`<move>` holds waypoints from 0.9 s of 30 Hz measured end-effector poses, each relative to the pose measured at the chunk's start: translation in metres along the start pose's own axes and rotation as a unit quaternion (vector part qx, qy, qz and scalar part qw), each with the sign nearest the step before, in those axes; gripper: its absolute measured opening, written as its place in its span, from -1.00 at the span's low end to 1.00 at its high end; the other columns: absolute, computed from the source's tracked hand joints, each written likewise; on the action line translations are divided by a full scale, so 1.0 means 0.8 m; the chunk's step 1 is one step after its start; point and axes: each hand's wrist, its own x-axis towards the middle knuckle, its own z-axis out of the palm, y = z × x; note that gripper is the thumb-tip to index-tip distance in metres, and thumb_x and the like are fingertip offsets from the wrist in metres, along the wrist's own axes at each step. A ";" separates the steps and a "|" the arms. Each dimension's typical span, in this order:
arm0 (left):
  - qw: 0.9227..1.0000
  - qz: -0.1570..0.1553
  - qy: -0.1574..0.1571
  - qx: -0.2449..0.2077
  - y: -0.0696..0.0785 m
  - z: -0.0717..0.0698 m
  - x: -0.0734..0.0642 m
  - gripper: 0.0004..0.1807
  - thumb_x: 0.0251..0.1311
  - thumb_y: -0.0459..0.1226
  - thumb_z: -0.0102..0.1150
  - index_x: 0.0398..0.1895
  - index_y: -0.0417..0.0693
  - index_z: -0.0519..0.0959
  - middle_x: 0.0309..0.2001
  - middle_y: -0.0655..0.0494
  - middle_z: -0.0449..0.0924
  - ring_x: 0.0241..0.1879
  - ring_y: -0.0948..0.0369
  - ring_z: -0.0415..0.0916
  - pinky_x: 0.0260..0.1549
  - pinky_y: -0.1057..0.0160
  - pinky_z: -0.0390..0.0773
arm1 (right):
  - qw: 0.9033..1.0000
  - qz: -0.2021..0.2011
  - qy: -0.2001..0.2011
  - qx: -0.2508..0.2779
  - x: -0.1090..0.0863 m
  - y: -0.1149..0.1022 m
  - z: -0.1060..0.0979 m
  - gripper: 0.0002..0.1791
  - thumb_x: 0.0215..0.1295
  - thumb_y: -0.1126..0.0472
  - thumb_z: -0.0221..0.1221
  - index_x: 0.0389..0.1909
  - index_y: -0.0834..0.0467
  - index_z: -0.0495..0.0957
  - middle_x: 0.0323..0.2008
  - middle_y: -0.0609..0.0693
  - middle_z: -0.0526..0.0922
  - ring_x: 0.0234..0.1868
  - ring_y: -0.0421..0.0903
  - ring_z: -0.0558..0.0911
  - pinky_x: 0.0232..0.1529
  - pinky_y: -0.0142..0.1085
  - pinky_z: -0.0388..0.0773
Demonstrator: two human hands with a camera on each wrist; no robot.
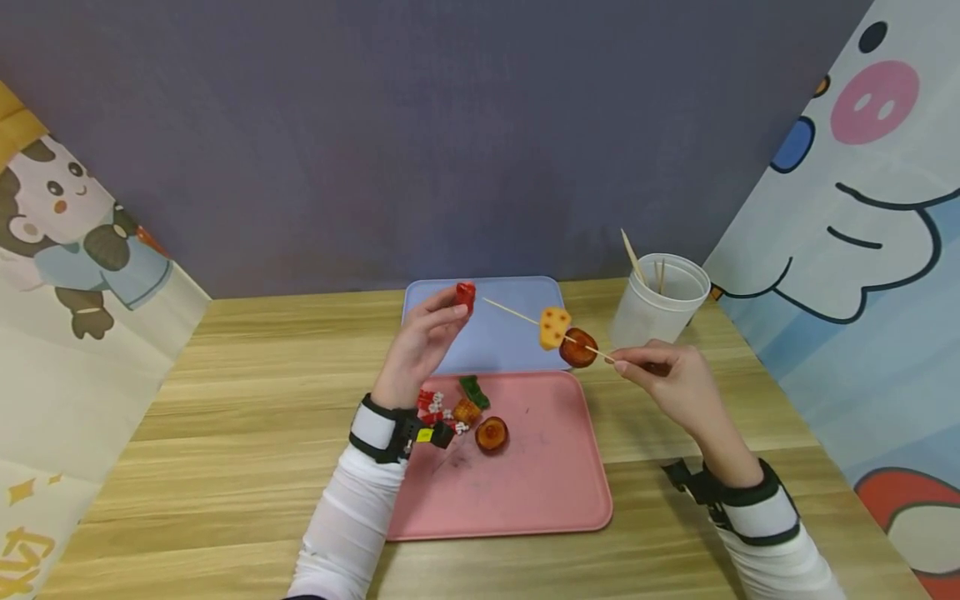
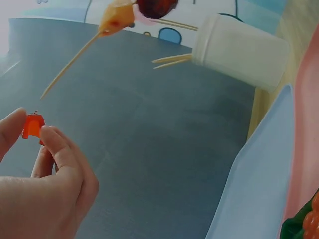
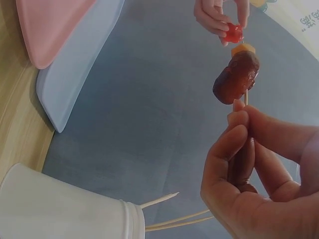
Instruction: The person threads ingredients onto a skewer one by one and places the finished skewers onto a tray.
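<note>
My left hand (image 1: 422, 340) pinches a small glossy red food piece (image 1: 466, 295) between thumb and fingers; in the left wrist view this red piece (image 2: 34, 125) looks notched underneath. The right hand (image 1: 675, 379) grips the lower end of a thin wooden skewer (image 1: 512, 312). Threaded on it are a yellow wedge with brown dots (image 1: 555, 328) and, nearer the hand, a round brown piece (image 1: 578, 347). The skewer's bare tip points toward the red piece, with a small gap between them in the head view. Both hands are raised above the trays.
A pink tray (image 1: 540, 467) holds a brown round piece (image 1: 492, 435), an orange bumpy piece (image 1: 467, 411), a green piece (image 1: 474, 391) and several red-and-white pieces (image 1: 431, 402). Behind it lies a blue tray (image 1: 510, 354). A white cup (image 1: 660, 304) with several sticks stands right, by the grey back wall.
</note>
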 end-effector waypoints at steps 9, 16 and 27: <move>1.000 -0.002 0.013 0.014 -0.003 0.003 0.001 -0.61 0.22 -0.58 -0.12 0.06 -0.19 0.49 0.17 0.02 0.36 0.06 0.13 0.31 -0.02 0.37 0.49 | 1.000 0.000 -0.004 0.004 -0.002 -0.004 -0.002 -0.90 0.14 0.25 0.32 -0.32 0.15 0.74 -0.49 0.02 0.64 -0.59 -0.27 0.37 -0.62 -0.43 0.29; 1.000 -0.002 0.008 0.022 -0.006 0.003 0.000 -0.62 0.21 -0.57 -0.10 0.03 -0.14 0.51 0.21 0.02 0.30 0.11 0.13 0.26 -0.02 0.39 0.49 | 1.000 0.010 -0.014 -0.002 -0.003 -0.003 -0.001 -0.90 0.15 0.26 0.31 -0.32 0.15 0.74 -0.52 -0.01 0.61 -0.59 -0.25 0.36 -0.62 -0.41 0.29; 0.999 -0.003 0.009 0.033 -0.006 0.006 -0.002 -0.59 0.21 -0.57 -0.06 0.11 -0.20 0.47 0.23 0.02 0.30 0.13 0.13 0.25 -0.08 0.40 0.50 | 1.000 0.019 -0.016 -0.011 -0.003 -0.004 -0.001 -0.90 0.16 0.25 0.30 -0.32 0.15 0.74 -0.53 -0.02 0.59 -0.59 -0.24 0.36 -0.61 -0.40 0.29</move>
